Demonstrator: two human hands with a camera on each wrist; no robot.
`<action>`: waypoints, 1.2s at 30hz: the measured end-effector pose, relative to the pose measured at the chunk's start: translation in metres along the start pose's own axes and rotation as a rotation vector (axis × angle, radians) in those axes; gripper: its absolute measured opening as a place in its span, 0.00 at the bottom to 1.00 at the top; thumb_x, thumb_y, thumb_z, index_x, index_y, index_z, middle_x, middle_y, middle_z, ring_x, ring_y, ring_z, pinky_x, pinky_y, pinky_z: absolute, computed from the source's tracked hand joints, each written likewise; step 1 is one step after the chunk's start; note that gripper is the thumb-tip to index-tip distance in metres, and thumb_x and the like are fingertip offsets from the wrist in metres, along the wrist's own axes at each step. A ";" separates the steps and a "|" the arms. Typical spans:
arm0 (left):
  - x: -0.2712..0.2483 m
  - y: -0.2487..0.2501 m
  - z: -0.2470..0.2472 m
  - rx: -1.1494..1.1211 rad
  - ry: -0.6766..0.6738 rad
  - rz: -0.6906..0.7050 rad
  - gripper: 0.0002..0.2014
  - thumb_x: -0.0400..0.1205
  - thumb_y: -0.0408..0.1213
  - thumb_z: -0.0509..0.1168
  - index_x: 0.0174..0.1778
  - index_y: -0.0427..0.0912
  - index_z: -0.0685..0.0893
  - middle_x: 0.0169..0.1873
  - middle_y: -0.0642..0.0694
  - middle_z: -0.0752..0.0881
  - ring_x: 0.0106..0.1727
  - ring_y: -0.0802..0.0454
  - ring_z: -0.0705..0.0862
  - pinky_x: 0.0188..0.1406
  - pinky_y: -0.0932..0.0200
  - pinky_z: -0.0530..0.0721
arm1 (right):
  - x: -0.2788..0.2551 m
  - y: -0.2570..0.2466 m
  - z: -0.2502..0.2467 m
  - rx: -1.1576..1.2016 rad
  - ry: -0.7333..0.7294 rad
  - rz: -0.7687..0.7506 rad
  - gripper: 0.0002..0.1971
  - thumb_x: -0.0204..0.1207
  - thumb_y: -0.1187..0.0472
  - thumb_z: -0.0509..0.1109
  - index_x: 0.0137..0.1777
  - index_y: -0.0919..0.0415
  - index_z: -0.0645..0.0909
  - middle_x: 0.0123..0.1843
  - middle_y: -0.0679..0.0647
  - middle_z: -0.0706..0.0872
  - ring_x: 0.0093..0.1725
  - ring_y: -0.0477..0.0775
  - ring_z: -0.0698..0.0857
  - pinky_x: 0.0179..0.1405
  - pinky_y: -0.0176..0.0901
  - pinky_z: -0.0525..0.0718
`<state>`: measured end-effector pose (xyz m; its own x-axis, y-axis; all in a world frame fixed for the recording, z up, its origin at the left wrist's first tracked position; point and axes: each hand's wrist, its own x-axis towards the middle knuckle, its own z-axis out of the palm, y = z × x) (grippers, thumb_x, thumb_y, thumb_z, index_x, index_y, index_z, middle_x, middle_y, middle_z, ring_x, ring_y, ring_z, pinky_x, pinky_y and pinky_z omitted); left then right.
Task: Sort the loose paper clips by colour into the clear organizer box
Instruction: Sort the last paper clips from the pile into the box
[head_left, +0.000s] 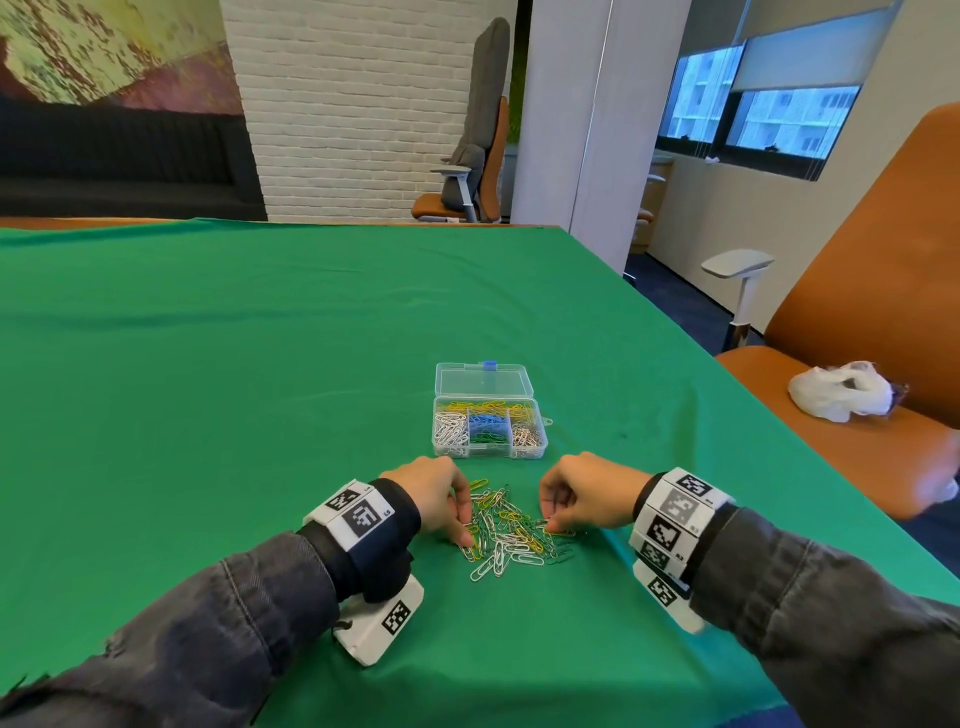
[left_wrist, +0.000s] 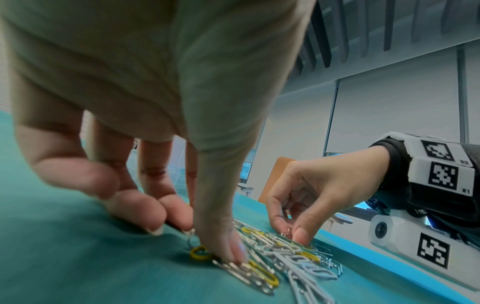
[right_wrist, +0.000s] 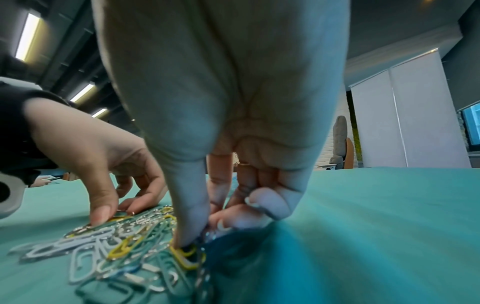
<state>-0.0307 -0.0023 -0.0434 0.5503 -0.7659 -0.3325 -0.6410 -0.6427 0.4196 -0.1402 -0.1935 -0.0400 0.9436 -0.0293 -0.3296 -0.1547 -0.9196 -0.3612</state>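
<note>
A pile of loose paper clips (head_left: 511, 532) in white, yellow, green, silver and blue lies on the green cloth between my hands. Behind it stands the clear organizer box (head_left: 540, 452) with its lid tipped back; its compartments hold yellow, white, blue, green and silver clips. My left hand (head_left: 464, 527) is at the pile's left edge, fingers curled, with the thumb (left_wrist: 233, 251) down on silver clips (left_wrist: 241, 269) and a small silver clip between it and a fingertip. At the pile's right edge my right hand (head_left: 549, 522) pinches a silver clip (left_wrist: 287, 232) between thumb and forefinger.
The table's right edge (head_left: 737, 395) runs close to the box. Beyond it stands an orange chair (head_left: 857, 291) with a white plastic bag (head_left: 841, 389) on its seat. An office chair (head_left: 478, 156) stands past the far edge.
</note>
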 end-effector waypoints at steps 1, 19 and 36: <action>0.000 0.000 0.000 0.001 -0.001 0.001 0.11 0.69 0.43 0.81 0.35 0.50 0.84 0.32 0.55 0.85 0.38 0.55 0.83 0.50 0.55 0.84 | 0.000 -0.001 0.000 -0.013 -0.022 -0.008 0.04 0.74 0.60 0.76 0.43 0.54 0.83 0.34 0.42 0.83 0.33 0.37 0.80 0.37 0.26 0.76; 0.001 -0.002 0.001 -0.023 -0.011 0.009 0.11 0.69 0.43 0.80 0.34 0.51 0.83 0.32 0.56 0.84 0.40 0.54 0.82 0.51 0.54 0.83 | 0.006 0.014 -0.025 0.317 -0.041 -0.091 0.08 0.79 0.66 0.70 0.41 0.56 0.78 0.36 0.49 0.86 0.32 0.36 0.82 0.36 0.30 0.80; 0.003 0.009 -0.007 -0.556 0.105 0.187 0.07 0.76 0.39 0.76 0.43 0.40 0.88 0.30 0.51 0.89 0.28 0.62 0.86 0.25 0.68 0.81 | 0.009 -0.017 -0.013 0.584 -0.011 -0.168 0.03 0.79 0.66 0.70 0.47 0.62 0.78 0.39 0.54 0.85 0.34 0.52 0.90 0.36 0.38 0.88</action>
<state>-0.0310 -0.0098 -0.0348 0.5228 -0.8414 -0.1367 -0.3714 -0.3692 0.8519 -0.1256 -0.1830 -0.0256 0.9664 0.1046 -0.2349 -0.1421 -0.5442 -0.8268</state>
